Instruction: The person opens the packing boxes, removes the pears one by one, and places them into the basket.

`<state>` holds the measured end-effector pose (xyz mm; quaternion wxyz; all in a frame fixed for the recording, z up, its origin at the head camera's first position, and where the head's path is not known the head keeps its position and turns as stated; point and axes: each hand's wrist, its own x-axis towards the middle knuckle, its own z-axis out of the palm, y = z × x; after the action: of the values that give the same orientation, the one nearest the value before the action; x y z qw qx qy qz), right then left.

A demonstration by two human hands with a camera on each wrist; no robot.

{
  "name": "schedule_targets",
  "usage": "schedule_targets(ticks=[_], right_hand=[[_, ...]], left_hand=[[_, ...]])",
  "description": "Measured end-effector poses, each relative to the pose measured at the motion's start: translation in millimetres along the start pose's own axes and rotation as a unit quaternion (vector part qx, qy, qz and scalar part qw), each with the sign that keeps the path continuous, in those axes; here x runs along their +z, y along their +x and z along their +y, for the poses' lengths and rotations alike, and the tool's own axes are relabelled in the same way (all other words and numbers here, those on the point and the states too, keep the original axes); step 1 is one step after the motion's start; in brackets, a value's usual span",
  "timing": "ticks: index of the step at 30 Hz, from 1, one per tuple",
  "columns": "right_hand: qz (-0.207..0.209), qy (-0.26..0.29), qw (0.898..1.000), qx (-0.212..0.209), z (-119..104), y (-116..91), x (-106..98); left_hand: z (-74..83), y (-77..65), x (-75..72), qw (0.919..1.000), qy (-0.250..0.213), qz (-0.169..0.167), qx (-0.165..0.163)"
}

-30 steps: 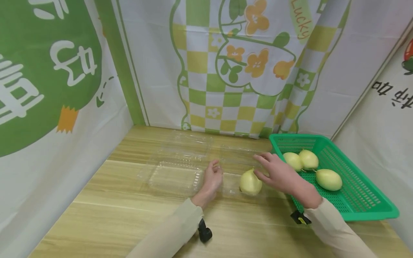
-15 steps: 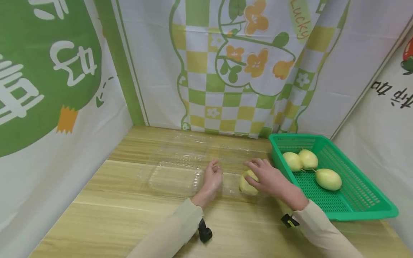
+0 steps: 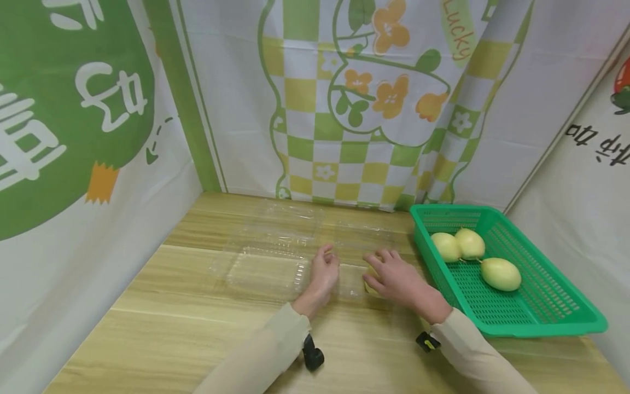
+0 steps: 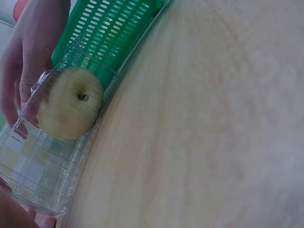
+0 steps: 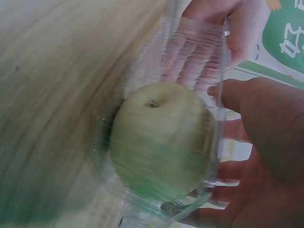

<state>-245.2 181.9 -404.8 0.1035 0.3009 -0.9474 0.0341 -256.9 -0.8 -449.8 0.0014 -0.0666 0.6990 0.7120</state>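
Observation:
A pale yellow pear [image 5: 161,137] sits in the base of a clear plastic clamshell box [image 3: 351,280], seen through the plastic in both wrist views. My right hand [image 3: 397,279] covers most of it from above, with thumb and fingers curled round it at the box's open top. At the box's left end, my left hand [image 3: 325,276] grips the rim, fingers bent; its fingers [image 5: 180,61] show through the plastic in the right wrist view. The pear's blossom end faces the left wrist camera, slightly blurred.
To the left lies a second clear clamshell box [image 3: 266,269], opened out on the wooden table [image 3: 197,328]. A green slotted basket [image 3: 556,273] stands at the right with three pears [image 3: 501,274] inside. Printed curtains [image 3: 339,153] hang behind the table.
My right hand has moved left from beside the pear to over it and now hides most of it. The left hand has stayed in place.

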Motion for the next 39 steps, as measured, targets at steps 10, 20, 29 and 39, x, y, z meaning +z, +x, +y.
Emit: schedule_targets(ticks=[10,20,29,39], right_hand=[[-0.021,0.009,1.000,0.019,3,1,9],[-0.010,0.013,0.999,0.030,-1,3,11],[-0.072,0.035,0.996,0.041,-1,11,13],[-0.079,0.053,0.995,0.041,0,19,16]], left_hand=[[0.1,-0.2,0.5,1.0000,-0.005,0.001,-0.007],[1.0,-1.7,-0.6,0.9999,-0.013,-0.004,-0.005],[0.5,-1.9,-0.2,0.9999,-0.010,-0.005,-0.001],[0.3,-0.1,1.2,1.0000,-0.004,0.008,0.000]])
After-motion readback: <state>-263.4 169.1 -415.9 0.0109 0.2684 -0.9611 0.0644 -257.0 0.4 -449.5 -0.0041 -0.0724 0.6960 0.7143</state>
